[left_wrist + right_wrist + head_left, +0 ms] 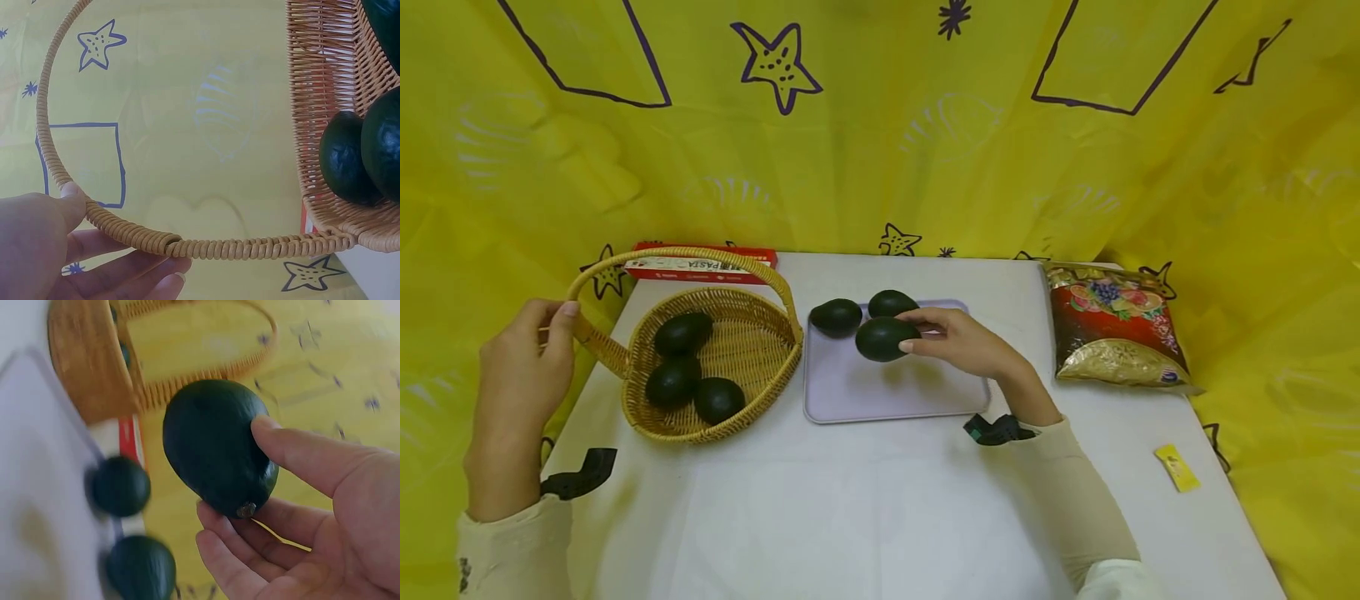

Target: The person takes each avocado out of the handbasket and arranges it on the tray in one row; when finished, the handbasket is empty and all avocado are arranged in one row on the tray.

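Observation:
My left hand (527, 362) grips the wrapped handle (134, 236) of a wicker basket (760, 350) at its left side. Inside the basket lie three dark green avocados (673, 382), bunched toward the left. Above a pale lilac tray (895, 408), my right hand (962, 340) holds another avocado (215, 444) between thumb and fingers, its stem end toward the palm. Two more avocados (837, 317) rest along the tray's back edge. In the left wrist view the thumb presses on the handle while the fingers pass beneath it.
Behind the basket lies a red pasta box (700, 265). A red and gold bag with fruit pictures (1116, 329) stands at the right back of the white table (790, 517). A small yellow packet (1177, 467) lies near the right edge. A yellow patterned cloth (865, 167) hangs behind.

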`<action>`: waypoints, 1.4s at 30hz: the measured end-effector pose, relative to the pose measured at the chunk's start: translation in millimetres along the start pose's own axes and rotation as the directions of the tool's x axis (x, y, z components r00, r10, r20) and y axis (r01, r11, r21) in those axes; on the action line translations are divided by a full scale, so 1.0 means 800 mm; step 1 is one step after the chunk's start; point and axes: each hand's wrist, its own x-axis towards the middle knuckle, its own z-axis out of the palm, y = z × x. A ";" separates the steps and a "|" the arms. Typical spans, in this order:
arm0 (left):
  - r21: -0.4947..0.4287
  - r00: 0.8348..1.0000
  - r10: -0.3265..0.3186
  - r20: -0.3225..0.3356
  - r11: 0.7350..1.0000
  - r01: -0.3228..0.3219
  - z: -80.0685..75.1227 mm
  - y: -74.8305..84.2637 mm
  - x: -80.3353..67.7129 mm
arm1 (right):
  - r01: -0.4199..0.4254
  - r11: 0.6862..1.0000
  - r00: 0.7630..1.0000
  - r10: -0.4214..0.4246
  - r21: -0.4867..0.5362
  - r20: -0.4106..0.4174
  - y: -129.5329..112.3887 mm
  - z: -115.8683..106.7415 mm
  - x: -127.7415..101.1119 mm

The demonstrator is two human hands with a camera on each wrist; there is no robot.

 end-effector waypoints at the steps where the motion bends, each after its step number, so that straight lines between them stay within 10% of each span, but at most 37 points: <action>1: 0.001 1.000 -0.003 0.003 1.000 0.003 0.000 0.000 0.000 | -0.015 1.000 1.000 0.015 0.004 -0.010 0.006 -0.009 -0.003; 14: -0.007 1.000 -0.010 0.000 1.000 0.010 0.001 -0.001 0.001 | -0.135 0.990 0.989 0.137 0.032 -0.051 0.085 -0.089 -0.015; 42: -0.003 0.999 -0.029 0.014 1.000 0.029 0.000 0.000 0.001 | -0.187 0.982 0.978 0.186 -0.008 -0.094 0.123 -0.105 0.014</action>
